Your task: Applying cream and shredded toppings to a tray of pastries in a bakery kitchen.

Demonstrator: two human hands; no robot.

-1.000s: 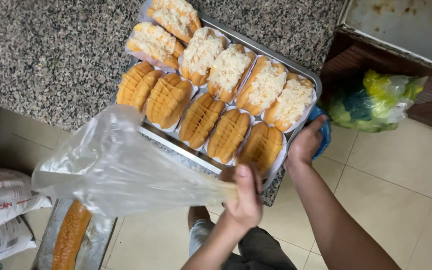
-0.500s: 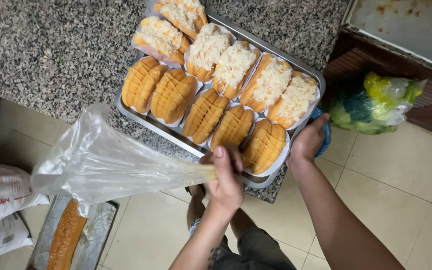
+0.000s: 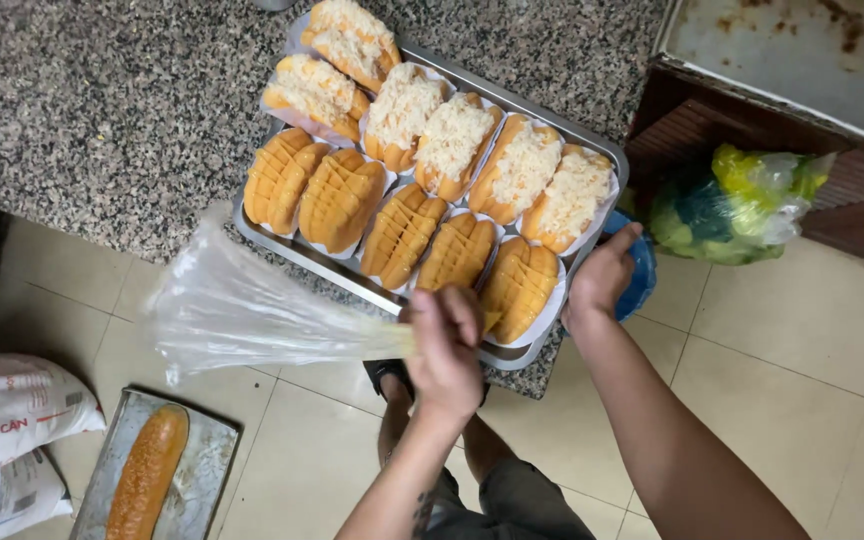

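Speckled granite counter [image 3: 102,110] carries your metal tray of scored and topped buns [image 3: 592,150]; your left hand [image 3: 445,345], fist closed on the clear plastic bag [image 3: 252,310], has slid to the tray's 6 o'clock edge, while your right hand [image 3: 602,280] clasps its 4 o'clock corner.

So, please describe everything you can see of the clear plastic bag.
The clear plastic bag is thin, see-through and crinkled, puffed out with nothing visible inside. It lies sideways in the air over the tiled floor, below the metal tray's near edge. The left hand grips its gathered end; the wide end points left.
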